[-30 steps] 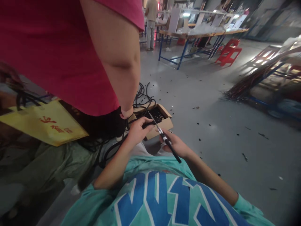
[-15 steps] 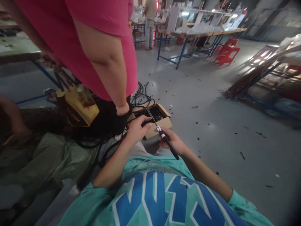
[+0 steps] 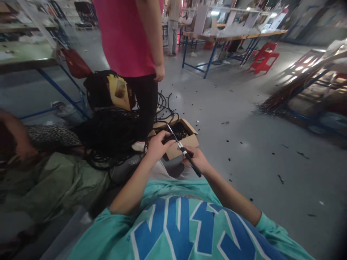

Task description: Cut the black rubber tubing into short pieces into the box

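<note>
My right hand (image 3: 198, 159) is closed around the black handles of a pair of shears (image 3: 191, 164). The long metal blades point up and to the left, close together. My left hand (image 3: 158, 145) is closed, pinching a black tube (image 3: 169, 138) between thumb and fingers. The tube's end lies beside the blades; whether they touch it I cannot tell. Just beyond both hands stands an open cardboard box (image 3: 187, 143) with small black pieces inside.
A person in a pink top (image 3: 130, 43) stands ahead left, by a heap of black tubing (image 3: 105, 131). Another person's hand (image 3: 25, 148) is at far left. Black scraps dot the floor (image 3: 249, 126). A red stool (image 3: 264, 59) and blue-legged table (image 3: 207, 59) stand farther off.
The person in pink has straightened and moved away, and the yellow-and-black bag now rests on the tubing heap. The shears' blades have come closer together. My hands stay nearly in place.
</note>
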Action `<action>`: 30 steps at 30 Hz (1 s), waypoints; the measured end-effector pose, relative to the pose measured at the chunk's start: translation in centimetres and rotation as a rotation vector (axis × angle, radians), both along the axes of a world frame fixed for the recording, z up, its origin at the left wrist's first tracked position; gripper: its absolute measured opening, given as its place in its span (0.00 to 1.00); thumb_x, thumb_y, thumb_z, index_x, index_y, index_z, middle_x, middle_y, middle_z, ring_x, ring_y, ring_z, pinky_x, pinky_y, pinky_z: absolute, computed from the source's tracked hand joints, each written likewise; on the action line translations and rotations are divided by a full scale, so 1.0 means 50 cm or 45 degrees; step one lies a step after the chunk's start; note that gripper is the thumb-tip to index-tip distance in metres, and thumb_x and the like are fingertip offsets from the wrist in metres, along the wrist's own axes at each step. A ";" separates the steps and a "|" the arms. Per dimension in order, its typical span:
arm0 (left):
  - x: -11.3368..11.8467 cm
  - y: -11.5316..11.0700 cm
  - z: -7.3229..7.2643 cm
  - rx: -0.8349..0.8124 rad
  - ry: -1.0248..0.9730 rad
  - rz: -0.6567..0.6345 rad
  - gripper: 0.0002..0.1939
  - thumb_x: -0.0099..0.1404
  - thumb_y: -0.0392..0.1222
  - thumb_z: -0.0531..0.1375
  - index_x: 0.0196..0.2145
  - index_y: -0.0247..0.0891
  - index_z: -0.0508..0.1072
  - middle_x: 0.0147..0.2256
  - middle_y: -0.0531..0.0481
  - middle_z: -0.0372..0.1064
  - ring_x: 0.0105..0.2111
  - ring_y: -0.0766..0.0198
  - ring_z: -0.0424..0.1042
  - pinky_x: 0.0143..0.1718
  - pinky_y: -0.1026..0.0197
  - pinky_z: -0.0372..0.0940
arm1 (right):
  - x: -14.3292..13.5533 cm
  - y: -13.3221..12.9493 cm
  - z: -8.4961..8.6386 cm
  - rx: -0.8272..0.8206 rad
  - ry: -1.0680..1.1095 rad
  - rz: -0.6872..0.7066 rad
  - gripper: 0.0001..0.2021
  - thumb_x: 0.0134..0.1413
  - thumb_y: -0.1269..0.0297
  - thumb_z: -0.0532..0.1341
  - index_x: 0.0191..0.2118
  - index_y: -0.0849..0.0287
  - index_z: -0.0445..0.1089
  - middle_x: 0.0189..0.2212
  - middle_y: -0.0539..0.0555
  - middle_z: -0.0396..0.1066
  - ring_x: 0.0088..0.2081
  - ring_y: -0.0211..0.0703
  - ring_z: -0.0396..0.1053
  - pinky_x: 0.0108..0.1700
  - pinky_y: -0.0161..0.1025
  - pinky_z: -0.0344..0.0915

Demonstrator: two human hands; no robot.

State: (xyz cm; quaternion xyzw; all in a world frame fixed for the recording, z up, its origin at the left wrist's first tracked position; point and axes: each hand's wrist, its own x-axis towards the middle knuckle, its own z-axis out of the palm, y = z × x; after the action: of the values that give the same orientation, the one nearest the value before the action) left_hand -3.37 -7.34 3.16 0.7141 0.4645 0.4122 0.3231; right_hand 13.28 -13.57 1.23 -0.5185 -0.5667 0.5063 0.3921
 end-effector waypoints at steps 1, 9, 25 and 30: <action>-0.001 0.005 -0.004 0.010 0.015 0.013 0.09 0.50 0.41 0.61 0.31 0.37 0.70 0.32 0.50 0.71 0.35 0.61 0.70 0.40 0.59 0.62 | 0.000 0.006 -0.004 -0.016 0.024 0.006 0.22 0.31 0.72 0.57 0.40 0.61 0.70 0.21 0.46 0.61 0.23 0.33 0.56 0.26 0.31 0.55; 0.010 0.062 -0.034 -0.173 -0.062 -0.057 0.12 0.55 0.44 0.56 0.35 0.35 0.71 0.20 0.54 0.67 0.18 0.69 0.64 0.24 0.66 0.58 | 0.007 0.077 -0.017 -0.087 0.166 0.101 0.28 0.29 0.72 0.60 0.46 0.59 0.65 0.24 0.46 0.62 0.27 0.35 0.60 0.30 0.33 0.57; 0.101 0.404 -0.148 -0.606 -0.119 -0.028 0.11 0.59 0.40 0.52 0.21 0.33 0.65 0.16 0.55 0.60 0.13 0.74 0.56 0.16 0.69 0.49 | 0.075 0.391 -0.152 -0.173 -0.044 -0.080 0.21 0.30 0.70 0.56 0.39 0.61 0.68 0.16 0.44 0.56 0.17 0.30 0.52 0.20 0.30 0.48; 0.125 0.496 -0.189 -0.696 -0.072 0.023 0.12 0.61 0.39 0.51 0.21 0.34 0.63 0.14 0.56 0.56 0.11 0.76 0.52 0.14 0.70 0.46 | 0.097 0.489 -0.207 -0.186 -0.076 -0.090 0.21 0.29 0.71 0.56 0.38 0.62 0.69 0.15 0.44 0.57 0.17 0.30 0.52 0.19 0.29 0.48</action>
State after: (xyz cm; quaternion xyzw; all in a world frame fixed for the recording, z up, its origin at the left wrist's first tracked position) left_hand 2.86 17.48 -6.27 0.5845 0.5555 0.2942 0.5130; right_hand 18.14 10.86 -9.10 -0.5803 -0.5210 0.5163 0.3538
